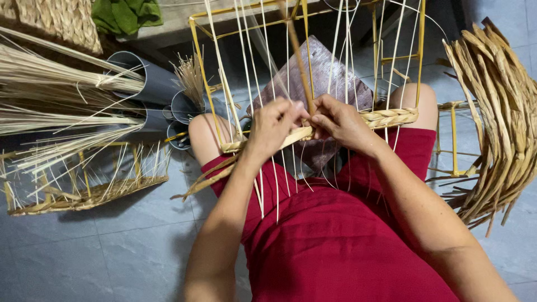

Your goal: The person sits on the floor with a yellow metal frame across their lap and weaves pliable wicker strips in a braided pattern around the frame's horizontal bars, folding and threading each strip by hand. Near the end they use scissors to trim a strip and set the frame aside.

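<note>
Nearby, grey tubes (146, 84) full of pale reeds (61, 78); both hands' fingers (292, 118) pinched on woven strip (386, 118).

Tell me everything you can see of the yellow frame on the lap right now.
The yellow frame is a box of thin painted rods, tilted across the knees over red cloth. Pale thin canes run up it as uprights. A band of flat tan straw is woven along its near edge. The left hand and right hand pinch the straw at mid-span.
</note>
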Motion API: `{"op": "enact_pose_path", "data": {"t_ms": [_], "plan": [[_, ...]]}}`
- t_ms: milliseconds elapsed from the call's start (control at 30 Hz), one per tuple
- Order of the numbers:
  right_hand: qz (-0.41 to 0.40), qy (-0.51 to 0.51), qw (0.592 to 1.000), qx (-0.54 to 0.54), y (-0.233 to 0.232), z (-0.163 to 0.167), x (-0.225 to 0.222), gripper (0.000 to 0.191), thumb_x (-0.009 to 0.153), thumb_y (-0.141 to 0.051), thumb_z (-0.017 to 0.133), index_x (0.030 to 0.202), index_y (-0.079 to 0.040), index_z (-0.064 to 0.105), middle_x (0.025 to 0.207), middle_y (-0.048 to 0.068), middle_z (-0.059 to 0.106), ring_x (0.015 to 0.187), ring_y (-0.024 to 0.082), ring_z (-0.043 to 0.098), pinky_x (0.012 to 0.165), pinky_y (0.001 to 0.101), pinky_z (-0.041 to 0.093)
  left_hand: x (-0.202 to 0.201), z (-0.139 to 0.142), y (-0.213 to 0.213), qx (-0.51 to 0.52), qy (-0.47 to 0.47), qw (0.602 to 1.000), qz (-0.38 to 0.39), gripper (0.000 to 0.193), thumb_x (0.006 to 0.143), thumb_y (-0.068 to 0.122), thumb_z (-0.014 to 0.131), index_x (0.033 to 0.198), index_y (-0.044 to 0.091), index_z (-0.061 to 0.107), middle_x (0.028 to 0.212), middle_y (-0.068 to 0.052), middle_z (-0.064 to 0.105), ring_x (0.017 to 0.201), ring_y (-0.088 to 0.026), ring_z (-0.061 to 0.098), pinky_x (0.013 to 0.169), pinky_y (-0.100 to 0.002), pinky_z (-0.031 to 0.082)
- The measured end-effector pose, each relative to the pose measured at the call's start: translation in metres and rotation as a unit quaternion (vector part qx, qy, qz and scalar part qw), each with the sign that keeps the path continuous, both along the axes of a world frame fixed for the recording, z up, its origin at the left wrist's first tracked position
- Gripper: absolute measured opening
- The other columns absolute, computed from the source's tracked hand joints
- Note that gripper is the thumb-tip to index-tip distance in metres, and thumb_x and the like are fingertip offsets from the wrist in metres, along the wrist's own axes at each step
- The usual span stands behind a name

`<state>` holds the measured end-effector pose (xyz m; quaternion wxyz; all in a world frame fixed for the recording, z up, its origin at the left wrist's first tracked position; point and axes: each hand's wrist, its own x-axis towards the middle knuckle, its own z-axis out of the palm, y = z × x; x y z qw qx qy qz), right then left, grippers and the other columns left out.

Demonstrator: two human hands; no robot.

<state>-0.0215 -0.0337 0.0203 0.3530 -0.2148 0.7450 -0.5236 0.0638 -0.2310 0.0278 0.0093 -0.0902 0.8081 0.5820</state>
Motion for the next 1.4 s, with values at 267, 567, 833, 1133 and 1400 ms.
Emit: {"op": "enact_pose_path", "data": {"t_ms": [267, 567, 833, 1133, 1400], "plan": [[0.034, 0.213, 0.97, 0.11, -0.012, -0.004, 0.011, 0.019, 0.099, -0.014, 0.071, 0.117, -0.011, 0.069, 0.092, 0.005, 0.078, 0.076, 0.015, 0.077, 0.067, 0.0335, 0.062, 0.038, 0.034, 0.009, -0.093, 0.118, 0.988, 0.029, 0.042, 0.092, 0.015, 0.07, 0.132, 0.005, 0.062, 0.134, -0.013, 0.061, 0.099, -0.026, 0.074, 0.089, -0.038, 0.061], [-0.02, 0.149, 0.987, 0.063, -0.016, 0.006, 0.02, 0.016, 0.098, -0.024, 0.067, 0.104, -0.011, 0.059, 0.087, 0.007, 0.074, 0.078, 0.02, 0.076, 0.065, 0.0339, 0.061, 0.055, 0.03, -0.008, -0.299, 0.03, 0.952, 0.051, 0.014, 0.088, 0.016, 0.078, 0.095, 0.009, 0.069, 0.092, -0.011, 0.064, 0.088, -0.033, 0.068, 0.076, -0.047, 0.054], [-0.009, 0.242, 0.962, 0.123, -0.019, 0.002, 0.018, 0.019, 0.101, -0.022, 0.068, 0.108, -0.008, 0.057, 0.083, 0.01, 0.074, 0.074, 0.024, 0.074, 0.063, 0.0385, 0.056, 0.06, 0.044, -0.002, -0.242, 0.139, 0.96, -0.034, 0.055, 0.073, 0.022, 0.08, 0.12, -0.001, 0.062, 0.102, -0.016, 0.058, 0.094, -0.033, 0.062, 0.079, -0.045, 0.054], [-0.044, 0.165, 0.984, 0.049, -0.009, 0.022, 0.004, 0.022, 0.1, -0.016, 0.066, 0.118, -0.004, 0.062, 0.096, 0.011, 0.077, 0.086, 0.017, 0.076, 0.074, 0.0301, 0.061, 0.046, 0.033, 0.008, -0.364, 0.037, 0.925, -0.103, 0.019, 0.093, 0.0, 0.06, 0.112, 0.003, 0.058, 0.099, -0.014, 0.058, 0.092, -0.031, 0.068, 0.073, -0.044, 0.054], [0.099, 0.269, 0.958, -0.01, -0.014, 0.03, 0.005, 0.035, 0.089, -0.015, 0.076, 0.121, 0.0, 0.073, 0.105, 0.012, 0.075, 0.091, 0.021, 0.074, 0.079, 0.0334, 0.059, 0.026, 0.052, -0.028, -0.299, 0.037, 0.943, -0.139, 0.026, 0.082, 0.024, 0.081, 0.099, 0.01, 0.065, 0.089, -0.009, 0.063, 0.085, -0.035, 0.068, 0.072, -0.05, 0.051]]}}
